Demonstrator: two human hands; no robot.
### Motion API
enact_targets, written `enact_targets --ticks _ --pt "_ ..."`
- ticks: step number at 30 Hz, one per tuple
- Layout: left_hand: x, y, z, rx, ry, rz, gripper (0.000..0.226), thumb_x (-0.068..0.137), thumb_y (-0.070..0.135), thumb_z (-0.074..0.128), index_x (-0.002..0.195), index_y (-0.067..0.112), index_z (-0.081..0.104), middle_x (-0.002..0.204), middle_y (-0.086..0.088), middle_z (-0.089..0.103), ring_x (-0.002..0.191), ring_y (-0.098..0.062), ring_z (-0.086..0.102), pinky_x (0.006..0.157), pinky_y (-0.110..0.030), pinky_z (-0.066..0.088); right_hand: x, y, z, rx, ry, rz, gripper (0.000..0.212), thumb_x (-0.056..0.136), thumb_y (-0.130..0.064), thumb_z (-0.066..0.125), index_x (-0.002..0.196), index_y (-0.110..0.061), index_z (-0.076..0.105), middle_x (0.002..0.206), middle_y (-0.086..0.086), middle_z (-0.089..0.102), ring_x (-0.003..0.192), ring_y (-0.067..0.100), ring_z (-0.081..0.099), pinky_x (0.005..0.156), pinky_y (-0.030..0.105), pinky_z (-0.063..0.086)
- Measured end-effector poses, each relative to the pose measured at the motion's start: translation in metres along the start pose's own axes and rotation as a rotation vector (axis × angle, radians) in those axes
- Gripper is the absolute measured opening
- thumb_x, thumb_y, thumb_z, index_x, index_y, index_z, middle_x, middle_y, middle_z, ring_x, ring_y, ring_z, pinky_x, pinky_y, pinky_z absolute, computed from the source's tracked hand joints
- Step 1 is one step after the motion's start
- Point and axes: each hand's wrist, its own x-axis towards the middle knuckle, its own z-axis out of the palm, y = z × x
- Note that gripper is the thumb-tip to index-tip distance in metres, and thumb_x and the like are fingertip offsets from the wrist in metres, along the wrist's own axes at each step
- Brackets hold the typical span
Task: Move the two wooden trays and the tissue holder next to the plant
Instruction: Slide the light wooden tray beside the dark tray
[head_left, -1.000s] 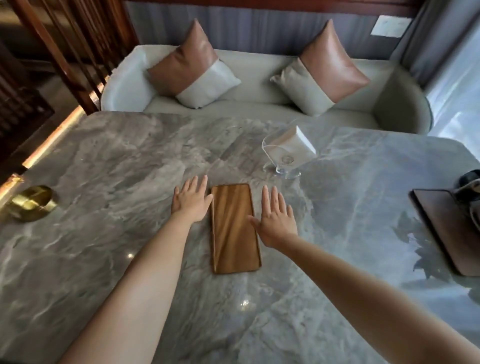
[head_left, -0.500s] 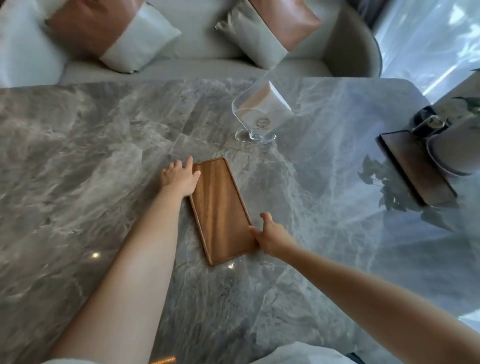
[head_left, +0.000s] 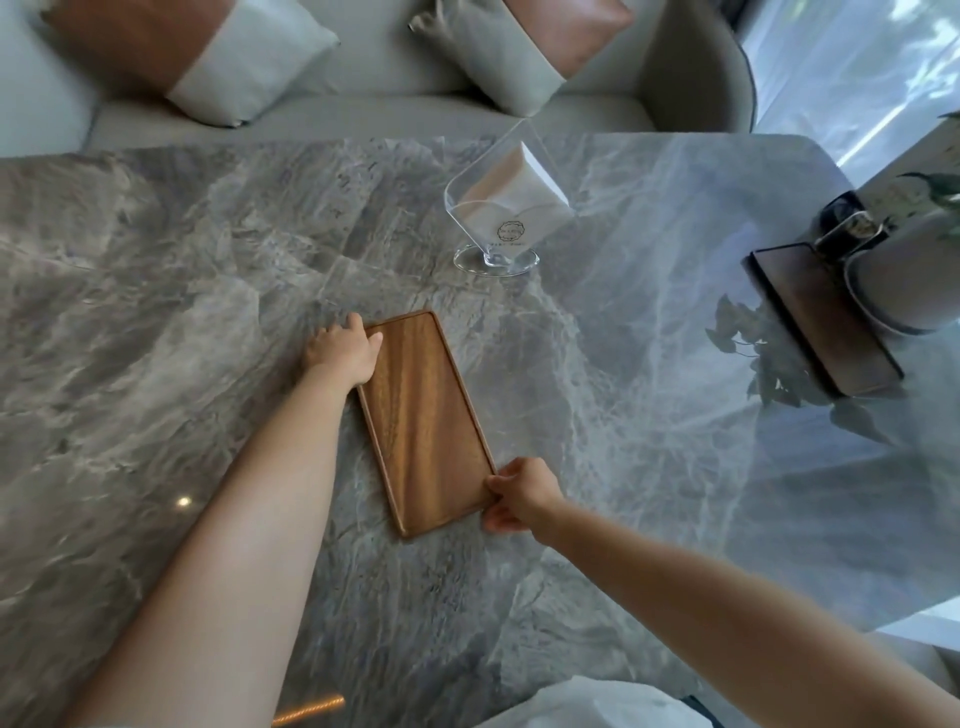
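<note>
On the grey marble table (head_left: 156, 322) a light wooden tray (head_left: 426, 421) lies flat, right in front of you, turned a little so its far end leans left. Your left hand (head_left: 343, 351) sits at the far left corner of that tray. The fingers are curled down over the rim and the thumb lies on the wood inside, so the hand is pinching the edge. Your right hand (head_left: 519, 496) is at the near right corner. Its fingers are bent and closed on the rim there, with the thumb on top. Both hands grip the same tray, at opposite corners.

Past the tray, farther from you, stands the clear tissue holder (head_left: 506, 218) on its round foot, with white tissues inside. It stands apart from the tray and no hand touches it.

Over at the right edge of the table lies a dark wooden tray (head_left: 821, 332). A pale round pot (head_left: 904, 280) stands partly on it, and a few green leaves of the plant (head_left: 940, 187) peek in above. Behind the table is a sofa (head_left: 363, 111) with two cushions.
</note>
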Motion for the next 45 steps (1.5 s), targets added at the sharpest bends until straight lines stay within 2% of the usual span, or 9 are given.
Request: enact_targets --ticks 4,9,13,17,24,26,31,35,45 --pt "-0.008 0.001 0.002 -0.052 -0.007 -0.058 0.051 0.099 0.038 0.029 0.133 0.000 0.034 0.138 -0.028 0.045 0.128 -0.043 0.043 0.104 -0.048 0.037 -0.001 0.002 -0.014 0.026 0.004 -0.007 0.023 0.091 -0.008 0.051 0.069 -0.011 0.047 0.058 0.011 0.056 0.036 0.017 0.056 0.036 0.028 0.052" --pt "-0.021 0.021 -0.004 -0.173 0.022 -0.123 0.053 0.100 0.038 0.026 0.138 0.001 0.029 0.137 -0.029 0.045 0.125 -0.044 0.045 0.102 -0.051 0.038 -0.003 0.002 -0.045 0.064 0.015 -0.035 0.024 0.093 -0.008 0.048 0.069 -0.011 0.048 0.052 0.010 0.056 0.029 0.011 0.054 0.032 0.023 0.049" --pt "-0.027 0.047 -0.011 -0.247 0.078 -0.102 0.049 0.099 0.036 0.028 0.127 -0.003 0.038 0.132 -0.033 0.047 0.123 -0.045 0.046 0.102 -0.049 0.038 -0.004 0.001 -0.086 0.090 0.039 -0.105 0.023 0.092 -0.008 0.050 0.069 -0.010 0.050 0.055 0.009 0.056 0.033 0.010 0.054 0.033 0.022 0.049" --pt "-0.031 0.079 -0.010 -0.259 0.094 -0.084 0.047 0.099 0.037 0.029 0.120 -0.003 0.044 0.126 -0.034 0.053 0.119 -0.046 0.049 0.099 -0.047 0.040 -0.002 0.007 -0.135 0.093 0.082 -0.148 0.022 0.091 -0.010 0.052 0.069 -0.009 0.051 0.055 0.009 0.058 0.029 0.006 0.054 0.032 0.018 0.047" --pt "-0.043 0.165 -0.012 -0.246 0.095 -0.024 0.046 0.099 0.037 0.029 0.122 0.001 0.044 0.127 -0.030 0.054 0.118 -0.043 0.051 0.098 -0.047 0.042 0.009 0.022 -0.217 0.094 0.144 -0.184 0.029 0.091 -0.009 0.053 0.062 -0.009 0.052 0.054 0.010 0.058 0.037 0.012 0.056 0.034 0.019 0.048" --pt "-0.044 0.195 -0.011 -0.244 0.083 -0.001 0.046 0.099 0.037 0.028 0.126 0.002 0.042 0.129 -0.029 0.053 0.119 -0.042 0.051 0.098 -0.047 0.042 0.014 0.028 -0.242 0.109 0.162 -0.181 0.028 0.091 -0.009 0.053 0.063 -0.008 0.052 0.053 0.010 0.058 0.032 0.010 0.055 0.033 0.020 0.048" --pt "-0.033 0.271 0.000 -0.284 0.043 0.070 0.046 0.099 0.035 0.028 0.126 0.000 0.042 0.137 -0.026 0.047 0.123 -0.041 0.047 0.101 -0.045 0.039 0.031 0.046 -0.305 0.137 0.237 -0.178 0.026 0.090 -0.009 0.055 0.064 -0.007 0.054 0.052 0.011 0.060 0.039 0.016 0.057 0.036 0.021 0.047" --pt "-0.021 0.330 0.012 -0.306 -0.020 0.073 0.046 0.099 0.036 0.027 0.127 0.001 0.040 0.133 -0.028 0.050 0.122 -0.042 0.048 0.101 -0.044 0.040 0.050 0.061 -0.348 0.168 0.289 -0.149 0.021 0.090 -0.007 0.053 0.069 -0.006 0.053 0.056 0.011 0.060 0.040 0.016 0.055 0.034 0.021 0.046" --pt "0.013 0.435 0.038 -0.238 -0.090 0.099 0.048 0.099 0.031 0.025 0.135 -0.001 0.030 0.141 -0.029 0.042 0.128 -0.042 0.043 0.105 -0.045 0.036 0.092 0.089 -0.405 0.292 0.309 -0.103 0.023 0.094 -0.003 0.042 0.073 -0.010 0.049 0.054 0.011 0.056 0.039 0.017 0.053 0.038 0.023 0.048"
